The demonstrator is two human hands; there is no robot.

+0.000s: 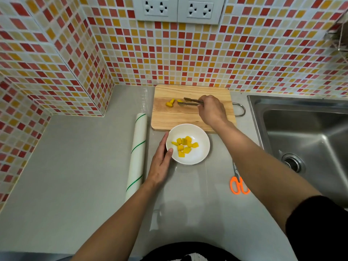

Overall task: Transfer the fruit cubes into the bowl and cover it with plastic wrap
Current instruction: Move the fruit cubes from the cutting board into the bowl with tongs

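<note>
At frame center, the right hand [211, 109] pinches tongs [190, 102] beside fruit cubes [170, 103] on the board [192, 117]. The left hand [161, 164], fingers pressed together, steadies the bowl [202, 147].

Both forearms reach forward, bare; dark sleeve shows at the right upper arm. Left hand [161, 164] lies flat, palm down, fingers together and extended, thumb angled out to the right. Right hand [211, 109] stretched farther out, knuckles up, wrist bent slightly, fingers curled in a pinch around tongs [190, 102].

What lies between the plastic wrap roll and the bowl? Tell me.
Head view: only the left hand, resting against the bowl rim, beside the plastic wrap roll.
</note>
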